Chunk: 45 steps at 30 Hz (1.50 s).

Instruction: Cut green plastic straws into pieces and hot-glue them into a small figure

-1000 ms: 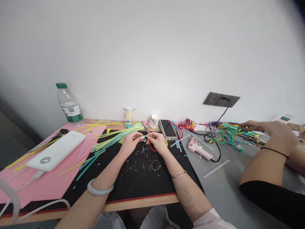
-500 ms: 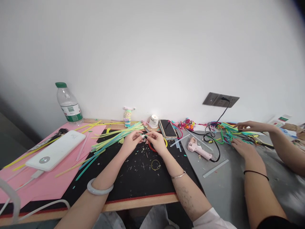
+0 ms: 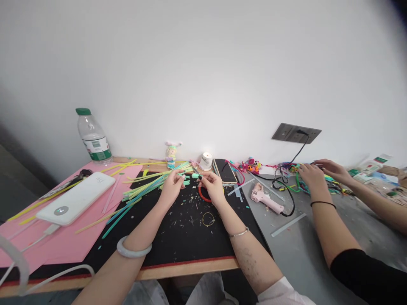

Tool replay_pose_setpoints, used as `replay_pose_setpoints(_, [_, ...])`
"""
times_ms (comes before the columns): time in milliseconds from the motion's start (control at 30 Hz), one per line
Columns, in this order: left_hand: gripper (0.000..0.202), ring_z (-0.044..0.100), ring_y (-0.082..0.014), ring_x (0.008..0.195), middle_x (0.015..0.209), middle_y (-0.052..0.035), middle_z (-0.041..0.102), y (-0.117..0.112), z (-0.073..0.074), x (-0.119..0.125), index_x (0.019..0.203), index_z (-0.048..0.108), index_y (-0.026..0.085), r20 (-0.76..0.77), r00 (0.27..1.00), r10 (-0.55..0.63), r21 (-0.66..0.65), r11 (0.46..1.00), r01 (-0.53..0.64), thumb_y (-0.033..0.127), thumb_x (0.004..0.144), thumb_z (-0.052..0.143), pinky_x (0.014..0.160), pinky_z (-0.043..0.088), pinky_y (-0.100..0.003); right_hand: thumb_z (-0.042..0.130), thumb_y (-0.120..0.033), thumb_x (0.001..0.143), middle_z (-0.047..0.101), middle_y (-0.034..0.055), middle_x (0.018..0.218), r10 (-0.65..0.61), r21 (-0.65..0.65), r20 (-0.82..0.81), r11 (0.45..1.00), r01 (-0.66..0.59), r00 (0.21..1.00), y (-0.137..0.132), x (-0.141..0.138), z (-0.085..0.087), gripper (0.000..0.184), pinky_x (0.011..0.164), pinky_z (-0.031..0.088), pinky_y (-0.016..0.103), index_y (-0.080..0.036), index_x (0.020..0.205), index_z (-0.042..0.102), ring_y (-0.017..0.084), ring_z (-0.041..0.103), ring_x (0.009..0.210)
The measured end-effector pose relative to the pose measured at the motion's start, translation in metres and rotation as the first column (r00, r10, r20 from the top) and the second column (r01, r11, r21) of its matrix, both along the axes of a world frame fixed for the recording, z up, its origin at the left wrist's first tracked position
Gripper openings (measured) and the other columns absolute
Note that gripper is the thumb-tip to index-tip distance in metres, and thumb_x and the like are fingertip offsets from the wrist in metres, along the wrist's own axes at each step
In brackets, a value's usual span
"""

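My left hand (image 3: 172, 186) and my right hand (image 3: 212, 185) are raised over a black mat (image 3: 184, 237), a short gap between them. The right hand's fingertips pinch a small green piece (image 3: 196, 175). The left hand's fingers are curled in a pinch at its fingertips; what they hold is too small to name. Just behind the hands lies a spread of green and yellow pipe cleaners (image 3: 149, 184). A red ring (image 3: 202, 196) and a thin yellow ring (image 3: 207, 219) rest on the mat near my right wrist.
A white power bank (image 3: 76, 198) lies on pink paper (image 3: 47, 241), a water bottle (image 3: 93, 137) behind it. A phone (image 3: 224, 170), small doll (image 3: 172, 153), pink glue gun (image 3: 265, 198) and wall socket (image 3: 296, 132) sit further back. Another person's hands (image 3: 313, 173) work in a pipe-cleaner pile at right.
My hands have drawn slightly apart and lifted a little; the small green piece now shows at my right fingertips. The other person's hands have moved together into the pile at right.
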<state>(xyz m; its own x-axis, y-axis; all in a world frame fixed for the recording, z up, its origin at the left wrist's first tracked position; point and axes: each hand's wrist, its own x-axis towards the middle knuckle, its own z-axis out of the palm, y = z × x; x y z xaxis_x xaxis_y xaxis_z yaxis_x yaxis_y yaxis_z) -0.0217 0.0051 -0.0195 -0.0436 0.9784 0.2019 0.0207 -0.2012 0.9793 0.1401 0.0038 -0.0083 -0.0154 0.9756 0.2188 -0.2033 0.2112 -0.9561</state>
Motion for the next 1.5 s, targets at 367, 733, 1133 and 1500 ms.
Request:
replay_pose_setpoints(367, [0.030, 0.048, -0.0110, 0.042, 0.048, 0.0079, 0.042, -0.002, 0.004, 0.000, 0.099, 0.054, 0.019, 0.024, 0.999, -0.033, 0.025, 0.999, 0.032, 0.043, 0.083, 0.045, 0.051, 0.043, -0.024, 0.070, -0.031, 0.066, 0.065, -0.0001, 0.065, 0.046, 0.001, 0.026, 0.999, -0.046, 0.999, -0.002, -0.002, 0.000, 0.022, 0.059, 0.051, 0.027, -0.018, 0.083, 0.064, 0.012, 0.057, 0.054])
replay_pose_setpoints(733, [0.026, 0.061, -0.0161, 0.069, 0.074, -0.0020, 0.063, -0.009, 0.009, 0.007, 0.085, 0.057, 0.016, 0.054, 0.983, -0.173, 0.024, 0.985, 0.172, 0.037, 0.070, 0.063, 0.069, 0.050, -0.032, 0.071, -0.032, 0.065, 0.063, -0.0008, 0.061, 0.114, 0.019, 0.086, 0.993, -0.116, 0.990, 0.000, -0.003, -0.002, 0.020, 0.057, 0.050, 0.027, -0.018, 0.077, 0.065, 0.013, 0.058, 0.054])
replay_pose_setpoints(1133, [0.020, 0.060, -0.0148, 0.062, 0.063, -0.0006, 0.062, -0.010, 0.013, 0.006, 0.072, 0.058, 0.015, 0.035, 0.989, -0.143, 0.043, 0.989, 0.142, 0.033, 0.067, 0.066, 0.065, 0.050, -0.031, 0.070, -0.028, 0.065, 0.062, -0.0006, 0.058, 0.121, 0.019, 0.104, 0.992, -0.123, 0.987, 0.000, -0.002, -0.003, 0.015, 0.052, 0.046, 0.024, -0.017, 0.074, 0.065, 0.011, 0.056, 0.051])
replay_pose_setpoints(1500, [0.032, 0.062, -0.0160, 0.065, 0.068, -0.0003, 0.063, -0.012, 0.016, 0.007, 0.089, 0.060, 0.016, 0.088, 0.984, -0.154, -0.009, 0.988, 0.155, 0.036, 0.065, 0.068, 0.066, 0.052, -0.032, 0.069, -0.030, 0.066, 0.062, -0.0023, 0.060, 0.127, -0.006, 0.061, 0.992, -0.127, 0.990, -0.002, -0.005, 0.000, 0.022, 0.054, 0.048, 0.024, -0.018, 0.083, 0.063, 0.010, 0.056, 0.051])
